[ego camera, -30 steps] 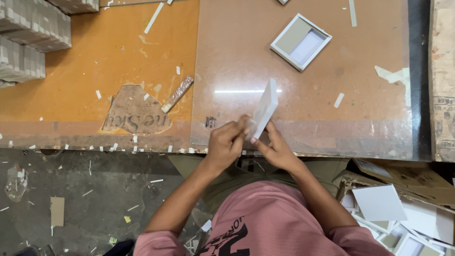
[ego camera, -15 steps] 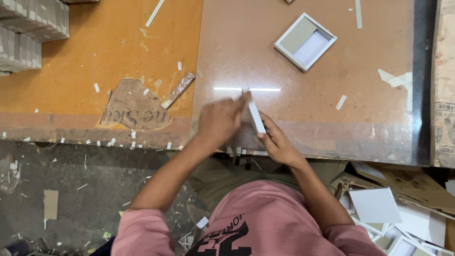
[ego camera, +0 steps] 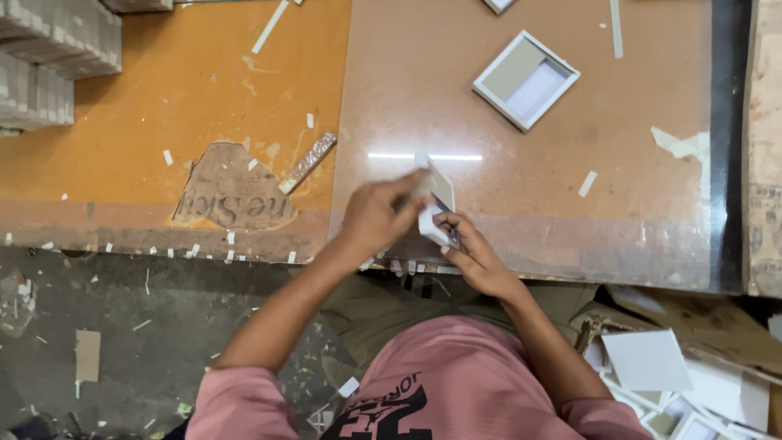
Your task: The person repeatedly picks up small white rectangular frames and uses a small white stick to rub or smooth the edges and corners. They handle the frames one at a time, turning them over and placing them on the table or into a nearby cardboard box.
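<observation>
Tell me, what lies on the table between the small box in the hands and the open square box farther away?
Only bare table with a bright light reflection, in the head view.

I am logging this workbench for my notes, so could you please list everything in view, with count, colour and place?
Small box part: one, white, held between both hands at the near table edge.
Shallow box tray: one, white rim with grey inside, far right on the table.
Table: one, orange on the left, brown glossy sheet on the right.
Stacked boxes: many, grey-white, far left corner.
Paper strips: many, white, scattered on table and floor.
White boards: several, piled at lower right.
Left hand: one, on the box part.
Right hand: one, gripping the box part.
</observation>
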